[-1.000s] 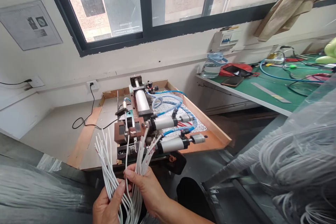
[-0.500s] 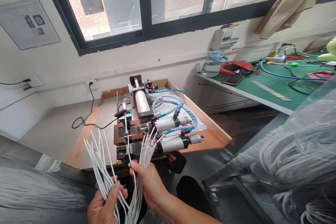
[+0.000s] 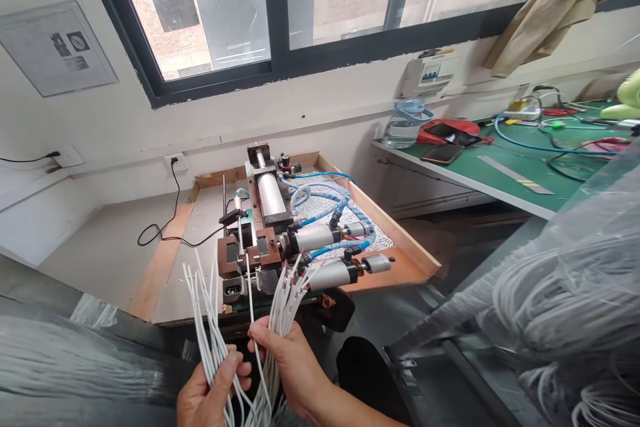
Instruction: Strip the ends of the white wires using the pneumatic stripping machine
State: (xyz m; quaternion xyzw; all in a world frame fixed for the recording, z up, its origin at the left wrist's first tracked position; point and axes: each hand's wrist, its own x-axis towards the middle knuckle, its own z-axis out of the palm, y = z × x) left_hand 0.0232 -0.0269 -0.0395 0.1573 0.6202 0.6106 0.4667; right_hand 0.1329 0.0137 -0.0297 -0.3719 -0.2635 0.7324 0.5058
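My left hand is closed round a loose bundle of white cables whose ends fan upward. Beside it, my right hand grips a second bundle, some of its tips showing reddish. Thumb and forefinger of that hand pinch one single white cable, which stands up apart from the rest. Its tip reaches the gap between the brown jaw blocks of a pneumatic machine. Whether the tip touches the jaws I cannot tell. Lower down, both bundles run together and leave the picture.
The machine stands in a shallow wood-edged tray with blue hoses and white scraps. At right is a green table with a water jug and phones. Wrapped cable coils hang at right; more cables lie at left.
My left hand and its bundle have moved right, closer to my right hand. The single cable has shifted slightly right and down. The machine's brown jaw blocks now stand wider apart.
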